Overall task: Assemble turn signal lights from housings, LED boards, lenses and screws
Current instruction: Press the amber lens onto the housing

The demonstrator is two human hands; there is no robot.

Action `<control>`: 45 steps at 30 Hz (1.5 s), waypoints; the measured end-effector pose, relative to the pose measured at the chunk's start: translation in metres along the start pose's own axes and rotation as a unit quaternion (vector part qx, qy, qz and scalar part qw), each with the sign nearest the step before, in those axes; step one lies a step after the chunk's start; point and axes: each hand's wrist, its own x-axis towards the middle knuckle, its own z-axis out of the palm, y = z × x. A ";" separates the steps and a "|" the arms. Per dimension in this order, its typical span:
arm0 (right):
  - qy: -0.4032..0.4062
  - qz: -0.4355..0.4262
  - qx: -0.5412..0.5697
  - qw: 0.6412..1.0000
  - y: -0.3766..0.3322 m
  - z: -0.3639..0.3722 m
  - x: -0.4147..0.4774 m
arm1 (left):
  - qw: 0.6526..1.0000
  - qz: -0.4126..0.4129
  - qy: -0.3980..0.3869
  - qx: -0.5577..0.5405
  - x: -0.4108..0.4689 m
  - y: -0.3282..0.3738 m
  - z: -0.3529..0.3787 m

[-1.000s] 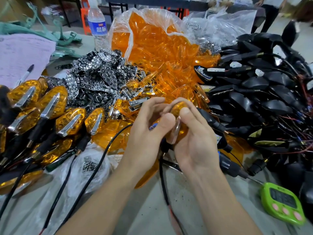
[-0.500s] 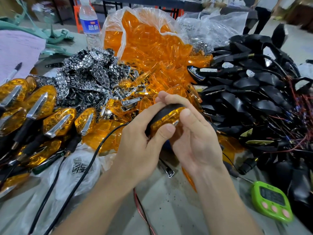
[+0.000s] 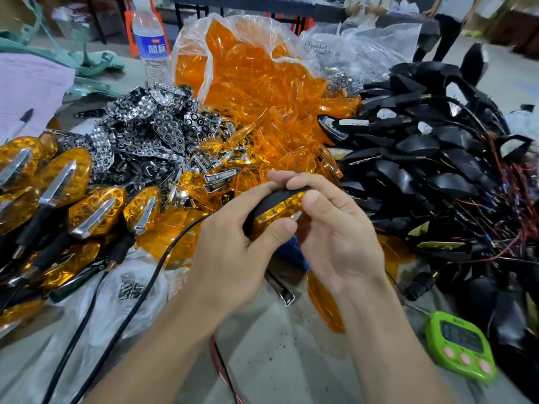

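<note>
Resting between both hands (image 3: 291,228), turn signal light (image 3: 277,207)

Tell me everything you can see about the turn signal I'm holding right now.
The turn signal is a small unit with a black housing on its upper back and an amber, faceted lens facing down toward you. A bit of chrome trim shows at its right end. It looks like plastic. It sits tilted, above the table, pinched between the left hand and the right hand, thumbs on the lens, fingers over the housing. Screws are not visible.
</note>
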 end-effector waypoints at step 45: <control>0.020 0.021 0.143 0.989 0.011 0.023 -0.009 | 0.997 0.057 0.050 0.008 -0.001 0.016 0.008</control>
